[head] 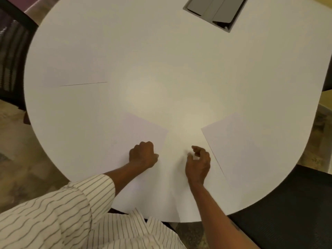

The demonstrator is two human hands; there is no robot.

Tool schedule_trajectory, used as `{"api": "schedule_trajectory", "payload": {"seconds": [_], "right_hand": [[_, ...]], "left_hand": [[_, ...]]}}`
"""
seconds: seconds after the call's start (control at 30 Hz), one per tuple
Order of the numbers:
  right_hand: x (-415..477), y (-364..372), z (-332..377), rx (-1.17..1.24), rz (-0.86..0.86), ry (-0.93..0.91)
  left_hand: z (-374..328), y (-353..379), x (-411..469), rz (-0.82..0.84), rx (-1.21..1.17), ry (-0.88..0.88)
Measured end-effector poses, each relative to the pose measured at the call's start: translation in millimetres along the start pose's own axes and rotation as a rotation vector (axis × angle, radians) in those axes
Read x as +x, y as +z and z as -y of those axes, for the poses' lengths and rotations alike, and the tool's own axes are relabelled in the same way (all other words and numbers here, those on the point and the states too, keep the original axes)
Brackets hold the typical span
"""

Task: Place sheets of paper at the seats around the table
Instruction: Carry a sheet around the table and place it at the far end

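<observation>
White sheets of paper lie on a round white table (161,60). One sheet (140,133) lies near the front edge, and my left hand (142,156) rests on it as a closed fist. A second sheet (239,146) lies at the front right, angled, apart from my right hand (198,163). That hand hovers over the bare table between the two sheets, fingers loosely curled and apart, with nothing visibly held. A third sheet (75,74) lies at the far left, its lower edge showing as a thin dark line.
A grey cable hatch (215,11) is set into the table at the back. A black mesh chair (10,51) stands at the left edge, and another black chair seat (287,212) at the front right. Mottled floor shows around the table.
</observation>
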State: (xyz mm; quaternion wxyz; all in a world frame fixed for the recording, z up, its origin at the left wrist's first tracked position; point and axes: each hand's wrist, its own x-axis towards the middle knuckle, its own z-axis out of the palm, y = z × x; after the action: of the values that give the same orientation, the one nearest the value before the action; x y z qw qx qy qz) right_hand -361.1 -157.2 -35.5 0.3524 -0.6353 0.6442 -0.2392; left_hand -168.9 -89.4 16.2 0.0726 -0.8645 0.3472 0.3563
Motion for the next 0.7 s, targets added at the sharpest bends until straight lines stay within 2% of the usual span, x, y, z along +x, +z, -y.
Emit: {"api": "schedule_trajectory", "payload": {"seconds": [0.13, 0.37, 0.47, 0.6, 0.7], "right_hand": [[-38.0, 29.3, 20.3, 0.062, 0.106, 0.121], [-68.0, 62.8, 44.8, -0.025, 0.144, 0.288], [-81.3, 70.9, 55.0, -0.068, 0.123, 0.368], [-97.1, 82.1, 67.3, -0.014, 0.073, 0.621], [-108.0, 91.9, 72.8, -0.021, 0.072, 0.673]], "left_hand": [[57.8, -13.7, 1.9, -0.062, -0.053, -0.078], [139.6, -31.2, 10.0, -0.168, -0.197, -0.146], [161.0, -28.9, 15.1, -0.159, -0.269, -0.173], [170.3, -24.4, 24.3, -0.103, -0.405, -0.254], [168.6, -24.8, 29.2, -0.050, -0.457, -0.302]]}}
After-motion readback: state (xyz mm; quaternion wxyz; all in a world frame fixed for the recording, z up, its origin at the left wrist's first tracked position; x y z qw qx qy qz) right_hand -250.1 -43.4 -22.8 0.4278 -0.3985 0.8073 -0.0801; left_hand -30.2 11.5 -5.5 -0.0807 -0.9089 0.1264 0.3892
